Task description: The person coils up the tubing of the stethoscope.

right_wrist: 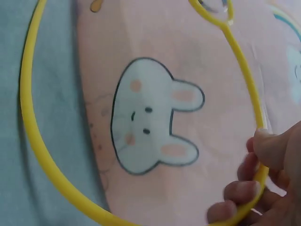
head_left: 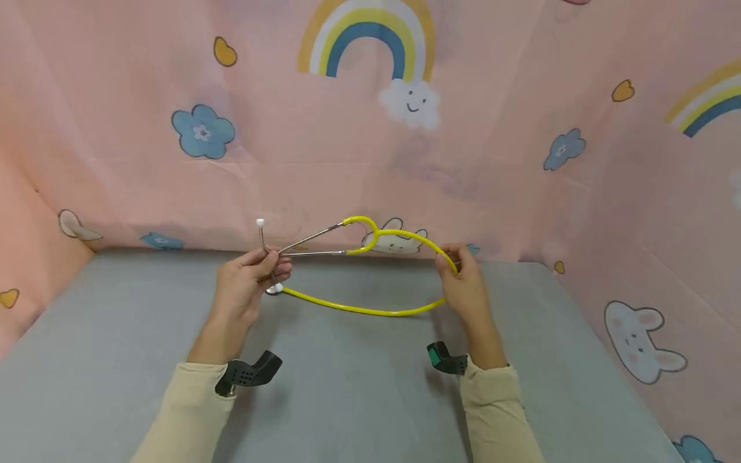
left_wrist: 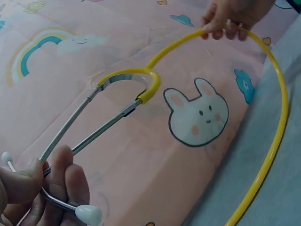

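Observation:
A stethoscope with yellow tubing (head_left: pixel 370 312) and silver metal ear tubes (head_left: pixel 312 253) is held up between both hands. My left hand (head_left: pixel 249 283) pinches the metal ear tubes near their white eartips (left_wrist: pixel 88 215), where the two tubes cross. My right hand (head_left: pixel 466 283) grips the yellow tube at its bend, thumb on the near side and fingers curled behind, as the right wrist view shows. From there the tube loops back below toward the left hand. A metal chest piece (head_left: pixel 271 290) is partly visible under the left hand, beside an eartip.
A grey-covered table (head_left: pixel 347 399) lies beneath the hands. Behind it hangs a pink cloth backdrop (head_left: pixel 492 128) printed with rainbows, flowers and rabbits, which also rises along both sides. Each wrist carries a black camera mount (head_left: pixel 249 373).

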Tool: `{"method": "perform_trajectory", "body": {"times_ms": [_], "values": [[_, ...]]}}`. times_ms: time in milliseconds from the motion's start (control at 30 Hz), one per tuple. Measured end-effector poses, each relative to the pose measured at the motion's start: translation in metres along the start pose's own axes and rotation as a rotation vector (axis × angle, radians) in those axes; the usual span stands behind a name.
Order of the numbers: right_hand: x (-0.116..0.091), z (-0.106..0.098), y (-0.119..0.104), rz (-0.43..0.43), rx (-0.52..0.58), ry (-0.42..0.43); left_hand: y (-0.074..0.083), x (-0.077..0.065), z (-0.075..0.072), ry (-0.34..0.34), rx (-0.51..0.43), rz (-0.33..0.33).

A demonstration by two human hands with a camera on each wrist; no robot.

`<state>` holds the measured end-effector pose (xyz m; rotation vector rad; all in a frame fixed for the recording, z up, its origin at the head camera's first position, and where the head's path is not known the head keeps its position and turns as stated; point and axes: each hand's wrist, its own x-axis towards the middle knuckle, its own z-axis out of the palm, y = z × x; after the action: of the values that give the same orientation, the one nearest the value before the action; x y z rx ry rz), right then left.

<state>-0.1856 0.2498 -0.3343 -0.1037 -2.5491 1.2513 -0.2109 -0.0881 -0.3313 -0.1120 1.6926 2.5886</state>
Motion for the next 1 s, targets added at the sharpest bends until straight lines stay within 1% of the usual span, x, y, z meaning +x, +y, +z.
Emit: {"method": "perform_trajectory", "body": {"times_ms": [33,100,133,200,267,433,533,600,700,833,1000], "values": [[0.001,0.002,-0.004,-0.006,0.006,0.001,0.001,0.000,-0.001,0.010,-0.007,0.017],[0.001,0.004,-0.008,-0.031,-0.007,0.008,0.003,0.001,-0.001,0.002,-0.002,0.054],[0.001,0.005,-0.010,-0.049,-0.021,0.009,0.003,0.002,-0.001,0.000,0.002,0.063],[-0.001,0.005,-0.012,-0.095,-0.063,-0.005,0.003,0.003,-0.002,0.017,0.017,0.065],[-0.004,0.005,-0.014,-0.150,-0.071,-0.032,0.000,0.004,-0.003,0.040,0.046,0.062],[-0.017,0.006,-0.021,-0.258,-0.060,-0.104,-0.009,0.001,-0.004,0.059,0.114,0.052],[-0.021,0.010,-0.030,-0.316,-0.080,-0.155,-0.012,0.000,-0.005,0.066,0.147,0.076],[-0.021,0.012,-0.038,-0.342,-0.093,-0.178,-0.013,0.002,-0.005,0.064,0.166,0.107],[-0.017,0.012,-0.050,-0.377,-0.112,-0.184,-0.010,0.007,-0.003,0.050,0.167,0.149],[-0.017,0.012,-0.054,-0.422,-0.126,-0.198,-0.010,0.009,0.000,0.030,0.185,0.153],[-0.017,0.020,-0.055,-0.506,-0.159,-0.192,-0.014,0.007,0.000,0.037,0.261,0.182]]}}
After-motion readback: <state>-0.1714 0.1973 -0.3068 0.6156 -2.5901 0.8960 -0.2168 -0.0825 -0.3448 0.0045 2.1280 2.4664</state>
